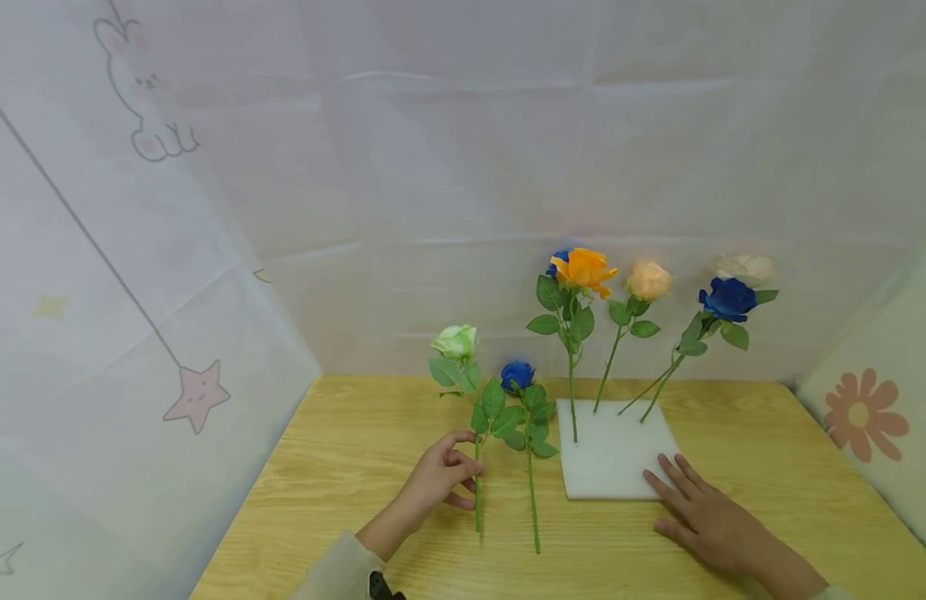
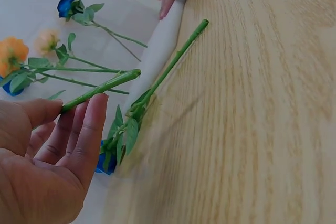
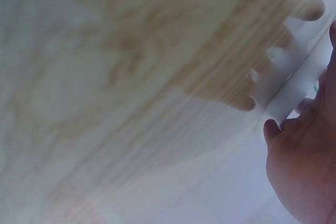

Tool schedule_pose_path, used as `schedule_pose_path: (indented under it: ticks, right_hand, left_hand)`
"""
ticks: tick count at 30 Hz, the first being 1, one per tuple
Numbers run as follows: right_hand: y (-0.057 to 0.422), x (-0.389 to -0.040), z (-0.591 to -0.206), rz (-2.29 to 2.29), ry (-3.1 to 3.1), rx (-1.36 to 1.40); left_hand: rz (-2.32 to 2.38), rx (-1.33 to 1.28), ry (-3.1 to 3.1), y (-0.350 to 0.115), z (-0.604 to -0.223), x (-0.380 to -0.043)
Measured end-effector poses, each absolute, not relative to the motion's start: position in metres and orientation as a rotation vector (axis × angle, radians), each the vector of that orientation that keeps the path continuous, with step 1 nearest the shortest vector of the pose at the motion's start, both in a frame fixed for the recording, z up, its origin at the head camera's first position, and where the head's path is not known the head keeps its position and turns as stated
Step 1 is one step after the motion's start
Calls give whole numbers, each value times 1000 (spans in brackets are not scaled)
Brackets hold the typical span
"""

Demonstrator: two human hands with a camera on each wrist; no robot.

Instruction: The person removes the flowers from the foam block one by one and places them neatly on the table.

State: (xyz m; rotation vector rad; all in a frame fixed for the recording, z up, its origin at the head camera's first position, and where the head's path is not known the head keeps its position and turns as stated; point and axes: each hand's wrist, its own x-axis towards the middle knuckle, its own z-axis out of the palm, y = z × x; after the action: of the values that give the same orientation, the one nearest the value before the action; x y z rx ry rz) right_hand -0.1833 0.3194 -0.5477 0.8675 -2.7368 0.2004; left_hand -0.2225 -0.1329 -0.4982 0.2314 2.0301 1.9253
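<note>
My left hand (image 1: 436, 477) pinches the stem of a pale green artificial rose (image 1: 456, 341) between thumb and fingers, the bloom pointing away from me. In the left wrist view the lower end of its stem (image 2: 113, 83) sticks out past the fingertips. To its right, a blue rose (image 1: 518, 376) lies on the table, its stem toward me. My right hand (image 1: 713, 521) is spread with straight fingers at the near right corner of a white foam board (image 1: 613, 467), fingertips over its edge. In the right wrist view, that hand (image 3: 307, 161) is beside the board's side (image 3: 299, 87).
Upright in the board stand an orange rose (image 1: 584, 269) overlapping a blue one, a peach rose (image 1: 648, 281), and a leaning blue rose (image 1: 729, 299) before a cream rose (image 1: 746, 268). The wooden table (image 1: 342, 450) meets a pale printed backdrop (image 1: 463, 167) behind.
</note>
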Motion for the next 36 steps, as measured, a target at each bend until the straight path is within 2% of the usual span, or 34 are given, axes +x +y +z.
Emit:
schedule_pose_path:
  ticks: [15,36]
  right_hand:
    - [319,-183,-548,235,-2778,839]
    - [321,-184,-551,235,-2770,845]
  left_hand:
    - [1927,155,2048,-129,-522,-230]
    - [1899,61,1996,-115,-534,-237]
